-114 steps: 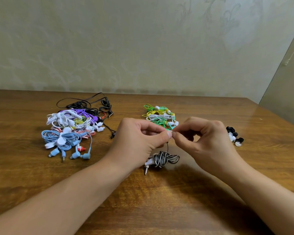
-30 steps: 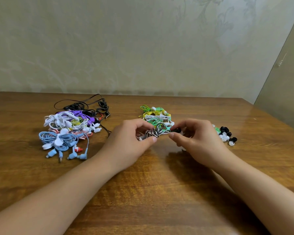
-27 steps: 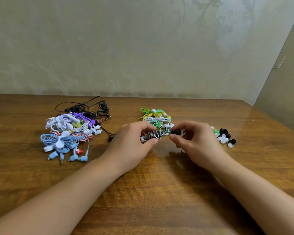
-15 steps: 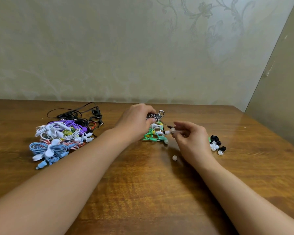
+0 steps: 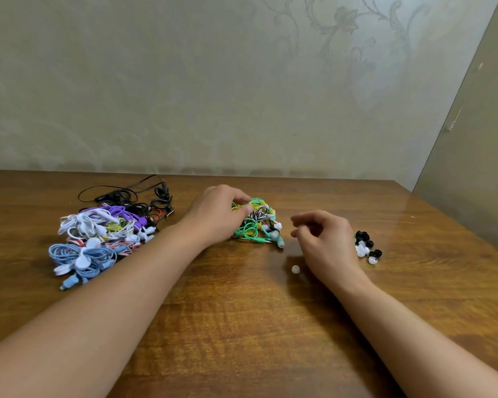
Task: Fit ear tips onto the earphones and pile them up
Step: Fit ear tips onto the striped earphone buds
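The left hand pinches the striped earphones onto the green pile on the table. The right hand hovers, grip loosely curled, holding nothing, beside a white tip; spare tips lie right.

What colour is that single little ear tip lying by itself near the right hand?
White: the lone ear tip shows in the head view.

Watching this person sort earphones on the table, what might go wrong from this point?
A single white ear tip lies loose on the table beside the right hand; a careless sweep might send it rolling away. The left hand is setting the black-and-white earphones on the green and yellow pile, where cords may snag and tangle. The spare ear tips sit close by the right wrist and might scatter.
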